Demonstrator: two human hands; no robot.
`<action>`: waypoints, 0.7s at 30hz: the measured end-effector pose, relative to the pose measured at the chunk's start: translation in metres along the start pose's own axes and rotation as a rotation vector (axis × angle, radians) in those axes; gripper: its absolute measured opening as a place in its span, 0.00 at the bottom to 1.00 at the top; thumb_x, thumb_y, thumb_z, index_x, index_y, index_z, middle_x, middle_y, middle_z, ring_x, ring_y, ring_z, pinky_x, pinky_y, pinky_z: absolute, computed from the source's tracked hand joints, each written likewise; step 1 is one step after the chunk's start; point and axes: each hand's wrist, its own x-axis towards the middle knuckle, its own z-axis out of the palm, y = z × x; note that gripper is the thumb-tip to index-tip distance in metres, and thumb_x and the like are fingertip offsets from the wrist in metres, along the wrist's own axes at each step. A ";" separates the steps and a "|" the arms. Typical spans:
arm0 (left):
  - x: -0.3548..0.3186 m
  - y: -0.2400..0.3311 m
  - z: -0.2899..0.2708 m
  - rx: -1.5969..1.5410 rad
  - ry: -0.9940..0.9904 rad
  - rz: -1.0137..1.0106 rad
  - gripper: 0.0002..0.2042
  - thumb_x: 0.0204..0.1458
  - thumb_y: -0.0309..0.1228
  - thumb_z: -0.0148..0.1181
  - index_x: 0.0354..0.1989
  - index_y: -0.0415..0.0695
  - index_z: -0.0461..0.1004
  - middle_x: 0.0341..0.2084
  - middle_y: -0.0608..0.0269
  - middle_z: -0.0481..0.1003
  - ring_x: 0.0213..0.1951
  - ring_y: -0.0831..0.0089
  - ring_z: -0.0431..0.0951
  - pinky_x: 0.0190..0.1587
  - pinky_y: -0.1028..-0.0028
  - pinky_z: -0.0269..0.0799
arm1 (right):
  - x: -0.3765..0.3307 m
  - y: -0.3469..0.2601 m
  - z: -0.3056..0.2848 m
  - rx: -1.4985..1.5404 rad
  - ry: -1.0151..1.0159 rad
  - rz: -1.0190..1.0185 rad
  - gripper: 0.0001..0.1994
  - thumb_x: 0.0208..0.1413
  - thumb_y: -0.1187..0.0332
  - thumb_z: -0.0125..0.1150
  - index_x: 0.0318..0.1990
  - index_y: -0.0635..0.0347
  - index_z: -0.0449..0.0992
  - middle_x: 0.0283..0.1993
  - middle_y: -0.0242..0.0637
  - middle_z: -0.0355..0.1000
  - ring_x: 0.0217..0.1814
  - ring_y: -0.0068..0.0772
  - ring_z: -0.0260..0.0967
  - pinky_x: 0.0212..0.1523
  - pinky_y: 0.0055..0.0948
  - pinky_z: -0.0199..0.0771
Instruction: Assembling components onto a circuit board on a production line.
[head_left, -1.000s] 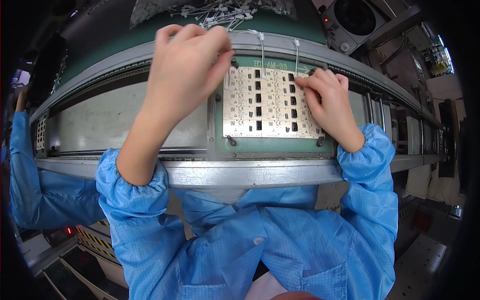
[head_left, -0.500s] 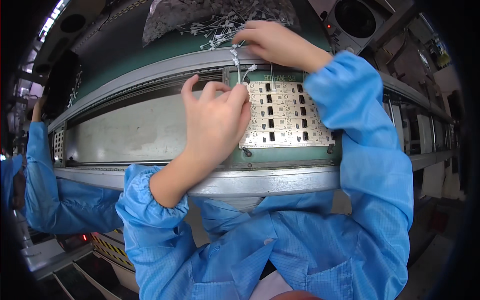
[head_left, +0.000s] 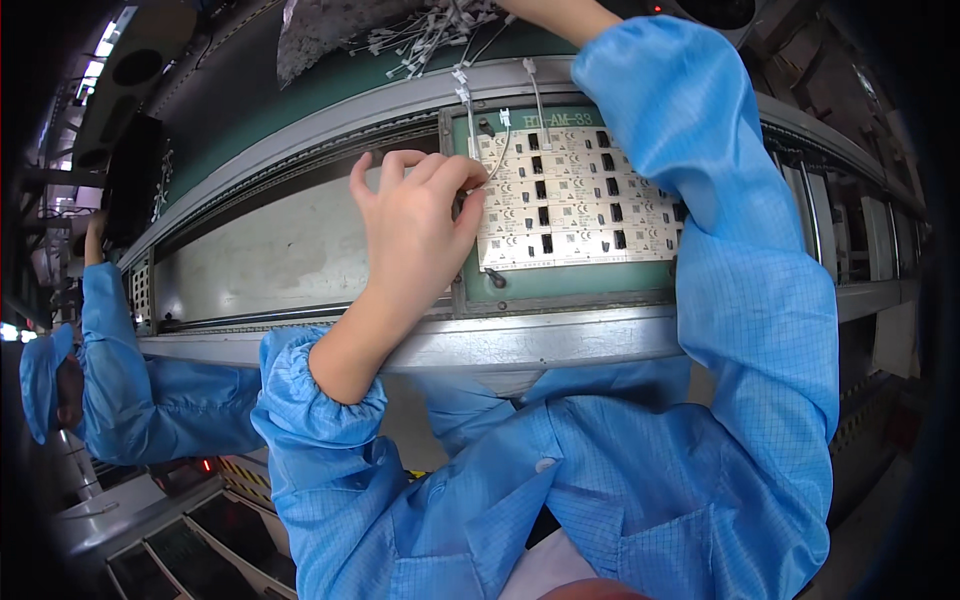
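Observation:
My left hand (head_left: 415,225) is over the left edge of a panel of small white circuit boards (head_left: 575,250). Its thumb and index finger are closed in a pinch at the lower end of a short white connector cable (head_left: 501,150), whose plug end points up. Beside it, another white cable (head_left: 470,125) runs from the panel's upper left corner over the rail. A third cable (head_left: 539,95) rises from the top row. My right hand (head_left: 540,8) reaches to the far side; its fingers are cut off by the picture's top edge.
A green carrier plate (head_left: 590,285) holds the panel between metal rails (head_left: 540,345). Beyond the far rail lie a pile of white connector cables (head_left: 420,45) and a clear plastic bag (head_left: 315,40). A co-worker's blue sleeve (head_left: 115,350) is at the left.
My right hand has moved up and away from the panel, mostly out of view. My left hand stays at the panel's left edge, its pinch now lower beside the short cable. The view has shifted slightly.

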 end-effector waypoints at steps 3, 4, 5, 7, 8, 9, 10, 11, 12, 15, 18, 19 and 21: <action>-0.007 -0.011 -0.006 -0.068 0.029 -0.037 0.07 0.51 0.28 0.66 0.38 0.50 0.79 0.32 0.71 0.79 0.43 0.66 0.76 0.61 0.49 0.57 | 0.022 0.008 0.018 0.158 0.116 0.051 0.10 0.56 0.70 0.63 0.41 0.68 0.76 0.31 0.43 0.77 0.30 0.34 0.76 0.32 0.32 0.74; -0.012 -0.017 -0.009 -0.154 0.071 -0.048 0.07 0.52 0.27 0.66 0.39 0.49 0.79 0.32 0.70 0.78 0.40 0.67 0.77 0.60 0.54 0.60 | 0.026 -0.001 0.023 0.275 0.071 0.260 0.10 0.55 0.70 0.64 0.41 0.69 0.76 0.30 0.42 0.77 0.29 0.32 0.76 0.31 0.31 0.74; 0.008 -0.005 -0.001 -0.203 0.060 0.033 0.07 0.52 0.27 0.66 0.39 0.49 0.79 0.32 0.70 0.78 0.40 0.67 0.77 0.60 0.54 0.60 | 0.028 0.044 -0.012 0.187 0.151 0.156 0.10 0.53 0.72 0.63 0.40 0.68 0.76 0.30 0.39 0.76 0.28 0.30 0.75 0.30 0.29 0.74; 0.010 -0.010 0.002 -0.300 0.121 0.035 0.07 0.52 0.24 0.66 0.39 0.45 0.79 0.32 0.66 0.78 0.35 0.67 0.79 0.52 0.64 0.68 | 0.018 0.055 -0.012 0.257 0.075 0.170 0.09 0.55 0.72 0.62 0.41 0.68 0.76 0.31 0.39 0.77 0.30 0.30 0.76 0.31 0.28 0.75; 0.008 -0.011 0.001 -0.291 0.127 0.032 0.07 0.52 0.24 0.66 0.39 0.45 0.79 0.32 0.66 0.78 0.35 0.67 0.79 0.52 0.64 0.68 | 0.015 0.050 -0.012 0.324 -0.017 0.180 0.09 0.56 0.72 0.62 0.41 0.68 0.77 0.32 0.39 0.77 0.31 0.29 0.77 0.31 0.28 0.76; 0.006 -0.012 0.001 -0.316 0.128 0.043 0.07 0.51 0.22 0.66 0.38 0.43 0.79 0.32 0.64 0.77 0.35 0.67 0.79 0.47 0.66 0.70 | 0.011 0.045 -0.013 0.328 -0.019 0.172 0.09 0.56 0.72 0.62 0.41 0.68 0.77 0.32 0.39 0.77 0.31 0.29 0.77 0.31 0.28 0.76; 0.005 -0.014 0.001 -0.342 0.129 0.054 0.07 0.51 0.20 0.66 0.38 0.42 0.79 0.33 0.62 0.76 0.35 0.67 0.79 0.42 0.69 0.73 | 0.004 0.041 -0.014 0.422 0.020 0.249 0.08 0.57 0.72 0.61 0.42 0.67 0.76 0.33 0.39 0.77 0.32 0.30 0.77 0.32 0.28 0.76; 0.003 -0.014 0.002 -0.336 0.135 0.047 0.07 0.51 0.20 0.66 0.38 0.42 0.79 0.33 0.62 0.76 0.35 0.67 0.79 0.42 0.69 0.73 | 0.000 0.035 -0.016 0.519 0.053 0.327 0.08 0.59 0.72 0.61 0.42 0.67 0.76 0.33 0.39 0.77 0.33 0.30 0.78 0.32 0.27 0.76; 0.003 -0.014 0.003 -0.362 0.127 0.068 0.08 0.50 0.19 0.66 0.38 0.40 0.79 0.33 0.60 0.76 0.35 0.66 0.79 0.39 0.70 0.74 | 0.000 0.037 -0.020 0.600 0.070 0.301 0.08 0.60 0.72 0.61 0.43 0.67 0.76 0.34 0.38 0.77 0.33 0.30 0.78 0.32 0.27 0.76; 0.002 -0.016 0.003 -0.381 0.120 0.077 0.08 0.50 0.18 0.65 0.38 0.38 0.78 0.33 0.58 0.75 0.35 0.66 0.80 0.37 0.71 0.76 | -0.002 0.019 -0.037 0.650 0.178 0.284 0.09 0.60 0.72 0.61 0.44 0.68 0.76 0.34 0.38 0.77 0.31 0.28 0.77 0.32 0.24 0.76; 0.007 -0.014 0.006 -0.410 0.103 0.099 0.08 0.50 0.18 0.65 0.38 0.38 0.78 0.33 0.58 0.74 0.34 0.65 0.79 0.37 0.70 0.76 | -0.012 0.020 -0.064 0.195 0.041 0.430 0.08 0.60 0.70 0.60 0.40 0.68 0.76 0.31 0.37 0.76 0.30 0.26 0.74 0.29 0.25 0.73; 0.008 -0.015 0.006 -0.425 0.093 0.104 0.07 0.50 0.19 0.65 0.38 0.39 0.78 0.33 0.58 0.74 0.34 0.63 0.79 0.37 0.69 0.76 | -0.010 0.043 -0.069 0.194 0.048 0.429 0.08 0.60 0.70 0.60 0.40 0.68 0.76 0.31 0.37 0.76 0.30 0.26 0.74 0.29 0.25 0.73; 0.001 -0.017 0.009 -0.392 0.064 0.104 0.07 0.50 0.20 0.66 0.37 0.40 0.78 0.33 0.59 0.74 0.35 0.62 0.78 0.38 0.68 0.74 | -0.007 0.053 -0.070 0.926 0.316 0.400 0.09 0.60 0.68 0.60 0.38 0.67 0.76 0.30 0.35 0.75 0.31 0.26 0.73 0.30 0.24 0.71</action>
